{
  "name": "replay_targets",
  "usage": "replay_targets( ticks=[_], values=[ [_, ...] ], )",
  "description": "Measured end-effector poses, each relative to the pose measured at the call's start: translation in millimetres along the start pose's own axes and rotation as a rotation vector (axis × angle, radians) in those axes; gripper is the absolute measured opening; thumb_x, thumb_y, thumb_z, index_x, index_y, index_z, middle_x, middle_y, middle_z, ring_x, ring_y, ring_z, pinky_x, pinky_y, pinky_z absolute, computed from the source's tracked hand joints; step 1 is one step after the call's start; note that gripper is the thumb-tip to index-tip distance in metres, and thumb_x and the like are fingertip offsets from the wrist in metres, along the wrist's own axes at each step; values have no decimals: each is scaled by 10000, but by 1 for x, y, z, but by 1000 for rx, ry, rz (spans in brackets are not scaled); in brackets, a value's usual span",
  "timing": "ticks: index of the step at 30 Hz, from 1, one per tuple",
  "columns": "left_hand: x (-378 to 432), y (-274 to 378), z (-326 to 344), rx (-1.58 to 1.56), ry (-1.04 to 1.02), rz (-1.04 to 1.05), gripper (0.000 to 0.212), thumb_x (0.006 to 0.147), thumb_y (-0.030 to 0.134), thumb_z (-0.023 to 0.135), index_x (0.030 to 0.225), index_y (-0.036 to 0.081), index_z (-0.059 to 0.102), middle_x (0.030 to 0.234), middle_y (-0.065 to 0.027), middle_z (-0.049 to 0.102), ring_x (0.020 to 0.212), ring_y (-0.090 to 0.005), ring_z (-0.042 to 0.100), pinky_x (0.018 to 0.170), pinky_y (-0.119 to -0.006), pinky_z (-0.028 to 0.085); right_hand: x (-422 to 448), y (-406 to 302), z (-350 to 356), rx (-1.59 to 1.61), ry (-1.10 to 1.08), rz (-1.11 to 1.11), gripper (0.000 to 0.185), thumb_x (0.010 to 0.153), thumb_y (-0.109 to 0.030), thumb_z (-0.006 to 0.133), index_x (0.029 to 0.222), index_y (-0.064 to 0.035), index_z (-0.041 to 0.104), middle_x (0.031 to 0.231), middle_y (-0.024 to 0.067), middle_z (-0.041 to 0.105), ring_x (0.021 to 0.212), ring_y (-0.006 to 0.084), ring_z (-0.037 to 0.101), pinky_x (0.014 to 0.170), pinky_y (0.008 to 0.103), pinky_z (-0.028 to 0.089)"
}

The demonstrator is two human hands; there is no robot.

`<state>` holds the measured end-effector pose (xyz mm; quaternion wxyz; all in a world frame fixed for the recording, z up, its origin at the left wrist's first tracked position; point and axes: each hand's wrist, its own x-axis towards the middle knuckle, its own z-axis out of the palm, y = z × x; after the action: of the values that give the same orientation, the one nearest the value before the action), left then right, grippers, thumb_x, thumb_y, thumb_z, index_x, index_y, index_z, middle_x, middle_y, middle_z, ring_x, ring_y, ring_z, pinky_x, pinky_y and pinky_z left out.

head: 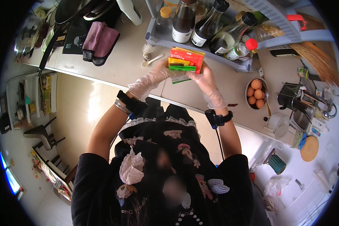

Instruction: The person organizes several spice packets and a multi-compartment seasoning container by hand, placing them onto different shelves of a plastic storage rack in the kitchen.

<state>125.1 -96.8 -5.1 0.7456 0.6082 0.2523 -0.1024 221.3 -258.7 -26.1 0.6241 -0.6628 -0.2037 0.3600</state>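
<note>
Both my hands wear clear plastic gloves and hold a stack of seasoning packets (pixel 188 58) above the countertop. My left hand (pixel 162 70) grips the stack's left side, and my right hand (pixel 204 77) grips its lower right side. Red, yellow and green packets show at the front, and another with a green edge sticks out below. A pale plastic spoon (pixel 152 60) lies on the counter just left of the stack, beside a small clear bag (pixel 147 52) with dark contents.
Sauce bottles (pixel 183 22) stand in a grey rack (pixel 197 50) behind my hands. To the right are a metal bowl of eggs (pixel 256 92), a white lidded pot (pixel 278 124) and a sink (pixel 301 120). A folded purple cloth (pixel 101 42) and a black pan (pixel 70 11) are at the left.
</note>
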Motion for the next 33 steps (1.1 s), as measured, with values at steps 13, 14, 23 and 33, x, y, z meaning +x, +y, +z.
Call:
replay_targets(
  ticks=[13, 14, 23, 33],
  values=[
    [-40, 48, 25, -592, 40, 103, 518, 746, 36, 693, 1196, 76, 439, 1152, -69, 531, 1066, -200, 530, 929, -342, 439, -30, -110, 19, -661, 391, -742, 362, 690, -37, 710, 1018, -55, 557, 903, 71, 539, 797, 225, 531, 708, 316, 453],
    [-42, 51, 27, -623, 58, 120, 523, 747, 35, 691, 1201, 72, 434, 1150, -71, 532, 1069, -199, 525, 933, -342, 434, -28, -112, 24, -608, 373, -716, 344, 697, -35, 701, 1009, -53, 557, 819, 63, 531, 769, 232, 523, 696, 329, 448],
    [-46, 56, 27, -652, 19, 210, 520, 774, 47, 666, 1222, 55, 404, 1183, -85, 490, 1083, -213, 508, 945, -353, 421, -28, -118, 29, -421, 312, -434, 215, 760, -70, 674, 923, -29, 541, 753, 59, 541, 627, 147, 522, 583, 270, 445],
    [-58, 58, 25, -843, -50, 276, 419, 845, 115, 596, 1209, 43, 402, 1149, -126, 480, 1062, -279, 514, 842, -422, 518, -36, -137, 10, -306, 661, -642, 161, 809, -101, 650, 861, -14, 525, 760, 44, 561, 657, 111, 507, 609, 247, 438]
  ],
)
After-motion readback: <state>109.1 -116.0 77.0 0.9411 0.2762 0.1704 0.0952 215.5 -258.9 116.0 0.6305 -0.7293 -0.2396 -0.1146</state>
